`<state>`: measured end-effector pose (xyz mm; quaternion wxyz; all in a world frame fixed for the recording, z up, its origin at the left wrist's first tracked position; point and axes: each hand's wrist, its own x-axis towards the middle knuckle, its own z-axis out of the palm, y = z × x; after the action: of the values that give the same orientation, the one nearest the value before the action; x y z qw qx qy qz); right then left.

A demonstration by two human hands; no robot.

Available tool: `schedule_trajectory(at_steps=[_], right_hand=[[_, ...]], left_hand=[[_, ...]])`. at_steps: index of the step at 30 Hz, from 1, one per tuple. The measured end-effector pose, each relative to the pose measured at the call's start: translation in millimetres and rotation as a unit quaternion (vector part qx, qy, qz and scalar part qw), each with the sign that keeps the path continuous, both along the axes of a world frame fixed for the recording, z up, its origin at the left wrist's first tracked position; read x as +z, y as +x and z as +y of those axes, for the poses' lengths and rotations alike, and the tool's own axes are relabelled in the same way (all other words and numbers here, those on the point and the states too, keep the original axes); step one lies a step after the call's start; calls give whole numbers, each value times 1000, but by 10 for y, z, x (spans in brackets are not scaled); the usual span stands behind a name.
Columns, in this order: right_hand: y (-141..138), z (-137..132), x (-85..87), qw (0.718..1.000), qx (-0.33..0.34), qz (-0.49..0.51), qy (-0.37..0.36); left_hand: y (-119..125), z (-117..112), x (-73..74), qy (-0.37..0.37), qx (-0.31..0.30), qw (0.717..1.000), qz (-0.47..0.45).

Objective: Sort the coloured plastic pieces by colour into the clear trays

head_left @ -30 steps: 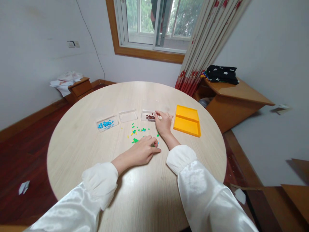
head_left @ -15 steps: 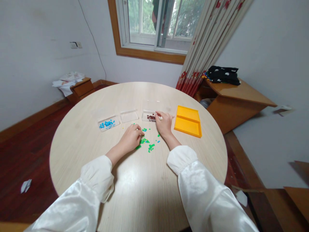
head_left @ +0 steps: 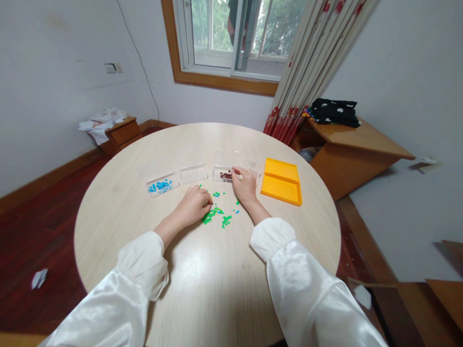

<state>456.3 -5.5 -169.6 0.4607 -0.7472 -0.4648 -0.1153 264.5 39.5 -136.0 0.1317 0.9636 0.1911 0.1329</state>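
My left hand (head_left: 194, 206) rests low over the table, its fingers curled together at the left edge of a scatter of small green bricks (head_left: 227, 220). Whatever its fingertips may pinch is too small to make out. A few blue and yellow bits lie among the green ones. My right hand (head_left: 246, 185) is at the right end of a clear box (head_left: 216, 174) that contains dark brown bricks (head_left: 225, 175). Its thumb and fingers are bent toward each other over the box, and the fingertips partly hide its contents; anything held there is hidden.
Another clear box (head_left: 178, 185) with blue bricks (head_left: 161, 185) stands at the left, and a third clear box (head_left: 194, 174) sits between the two. An opened yellow case (head_left: 282, 181) lies at the right on the round table (head_left: 217, 289).
My left hand has shifted slightly left, uncovering more green bricks. My right hand has moved very slightly left at the box of brown bricks.
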Motion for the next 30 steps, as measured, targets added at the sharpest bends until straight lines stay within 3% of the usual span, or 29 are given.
schedule_trajectory(at_steps=[4, 7, 11, 14, 18, 21, 25, 30], right_hand=[[-46, -11, 12, 999, 51, -17, -6], [-138, -40, 51, 992, 113, -54, -15], [-299, -90, 131, 968, 217, -121, -18], [-388, -115, 184, 950, 271, -152, -35], [-437, -126, 219, 943, 285, -157, -65], [-451, -123, 220, 944, 287, -149, -62], [-430, -103, 191, 950, 281, -127, -47], [-243, -56, 117, 990, 128, -54, -16]], left_hand=[[8, 13, -14, -23, 20, 999, -16], [8, 37, -26, -89, 76, 990, -72], [13, 111, -44, -206, 164, 946, -187], [28, 170, -56, -290, 184, 905, -252], [49, 183, -56, -395, 176, 854, -289], [59, 164, -59, -421, 177, 838, -299], [43, 186, -75, -395, 193, 847, -297], [-85, 296, -72, -221, 200, 933, -204]])
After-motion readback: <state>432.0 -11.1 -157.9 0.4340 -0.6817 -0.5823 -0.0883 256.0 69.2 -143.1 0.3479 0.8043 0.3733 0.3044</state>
